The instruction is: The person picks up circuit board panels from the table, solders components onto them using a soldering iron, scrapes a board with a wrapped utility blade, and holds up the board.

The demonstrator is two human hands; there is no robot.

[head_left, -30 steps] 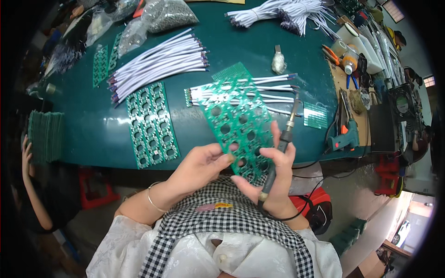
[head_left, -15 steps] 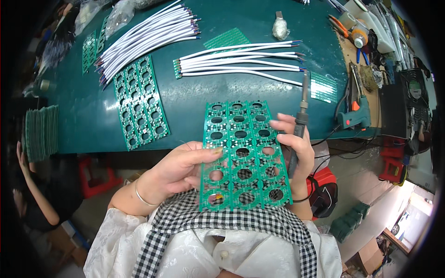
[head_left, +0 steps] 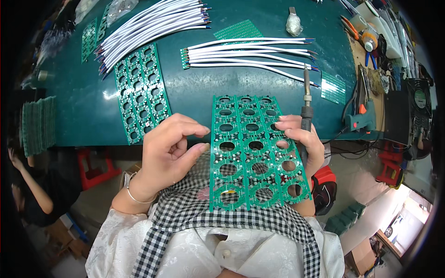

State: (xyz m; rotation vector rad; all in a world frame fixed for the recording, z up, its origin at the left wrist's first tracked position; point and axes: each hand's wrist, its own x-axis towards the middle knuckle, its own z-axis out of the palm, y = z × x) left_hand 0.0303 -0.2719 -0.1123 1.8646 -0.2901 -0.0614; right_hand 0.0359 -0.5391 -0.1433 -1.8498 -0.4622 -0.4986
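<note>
My right hand (head_left: pixel 306 143) grips a green circuit board panel (head_left: pixel 246 154) by its right side, with a soldering iron (head_left: pixel 306 111) held upright in the same hand, tip pointing away from me. The panel has rows of round cutouts and hangs tilted above my lap, in front of the table edge. My left hand (head_left: pixel 169 150) is just left of the panel, apart from its edge. Its thumb and forefinger are spread a little, with nothing visible between them; the other fingers curl inward.
On the green table (head_left: pixel 194 102) lie a second panel (head_left: pixel 141 95), a bundle of white cables (head_left: pixel 153 32) and several cables (head_left: pixel 250 60) on a small board. A glue gun (head_left: pixel 361 121) rests at the right. Stacked panels (head_left: pixel 39 125) stand left, near another person's arm (head_left: pixel 34 185).
My left hand has let go of the panel's left side and moved up and left. The panel has shifted right in my right hand. The view has moved slightly.
</note>
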